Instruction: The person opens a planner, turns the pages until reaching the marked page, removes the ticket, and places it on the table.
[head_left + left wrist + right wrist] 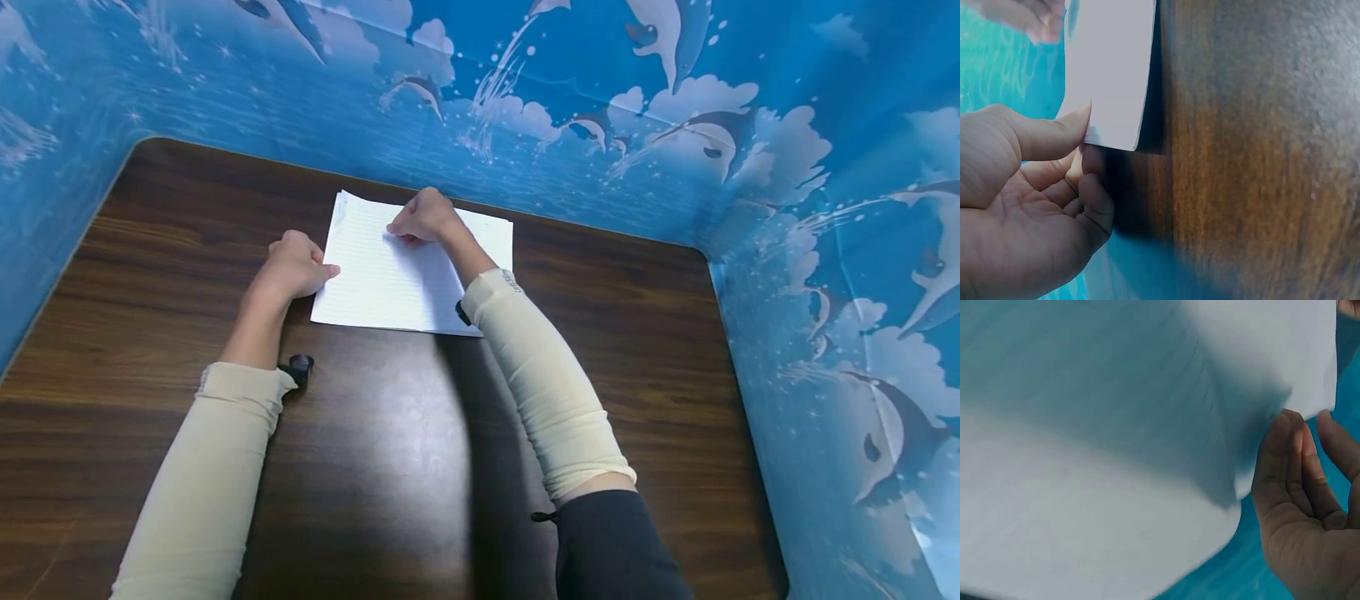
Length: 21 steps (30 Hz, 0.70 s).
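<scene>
White lined paper (pixel 371 287) lies near the far edge of a brown wood-grain table (pixel 150 333), a bit left of the middle. Edges peek out at the far corners, so it looks like more than one sheet.

Left hand (pixel 294 265) has the paper's left edge pinched, thumb on top and fingers tucked below; the left wrist view shows that corner lifted off the wood. Right hand (pixel 425 218) is over by the far edge. From the right wrist its thumb and fingertips stand apart right at the paper's edge, though I can't tell if they actually touch it. The two hands are well apart from each other.

As for what's in the way: the right forearm reaches across the paper, so its right part is partly covered, and the cream sleeve (pixel 547 383) on that arm overlaps the near right corner. The right hand blocks a bit of the far edge too. That arm also throws a dark shadow (pixel 487 425) down the table, right beside a big shiny patch of glare (pixel 412 433).

Around all that: another cream sleeve (pixel 210 483) on the left arm, a small black gadget (pixel 301 369) at the left wrist, a dark cuff (pixel 618 546) up by the right elbow, and blue dolphin-print sheeting (pixel 247 108) behind the table and along both sides.
</scene>
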Motion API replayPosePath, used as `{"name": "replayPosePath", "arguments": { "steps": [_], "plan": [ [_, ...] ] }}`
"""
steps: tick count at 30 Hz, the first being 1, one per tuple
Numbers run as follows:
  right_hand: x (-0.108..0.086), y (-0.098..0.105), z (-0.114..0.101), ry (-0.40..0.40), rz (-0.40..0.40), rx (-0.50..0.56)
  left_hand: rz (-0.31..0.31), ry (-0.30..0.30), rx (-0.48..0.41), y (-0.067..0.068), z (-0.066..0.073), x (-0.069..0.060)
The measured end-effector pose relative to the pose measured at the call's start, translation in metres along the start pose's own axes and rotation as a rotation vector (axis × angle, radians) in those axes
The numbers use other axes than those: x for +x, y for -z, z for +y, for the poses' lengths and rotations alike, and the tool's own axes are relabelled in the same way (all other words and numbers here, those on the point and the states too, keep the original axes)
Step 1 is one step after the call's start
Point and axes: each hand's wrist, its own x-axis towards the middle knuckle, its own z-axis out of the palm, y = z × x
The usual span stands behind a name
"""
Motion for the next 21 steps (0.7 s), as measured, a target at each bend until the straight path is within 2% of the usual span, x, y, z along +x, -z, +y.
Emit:
{"name": "replayPosePath", "arguments": {
  "steps": [5, 8, 11, 17, 21],
  "plan": [
    [-0.006, 0.032, 0.018, -0.059, 0.036, 0.058, -0.003, -0.01, -0.003, 0.0, -0.001, 0.001],
    [-0.007, 0.051, 0.03, -0.163, 0.056, 0.071, 0.0, -0.026, -0.004, 0.0, -0.002, 0.0],
    [-0.006, 0.066, 0.044, -0.283, 0.082, 0.036, 0.005, -0.045, -0.004, 0.001, -0.003, -0.002],
    [-0.013, 0.075, 0.063, -0.491, 0.152, -0.049, 0.0, -0.046, -0.004, 0.002, -0.003, -0.002],
    [-0.017, 0.073, 0.071, -0.576, 0.142, -0.061, -0.014, -0.041, -0.003, 0.0, -0.004, -0.001]
  ]
}}
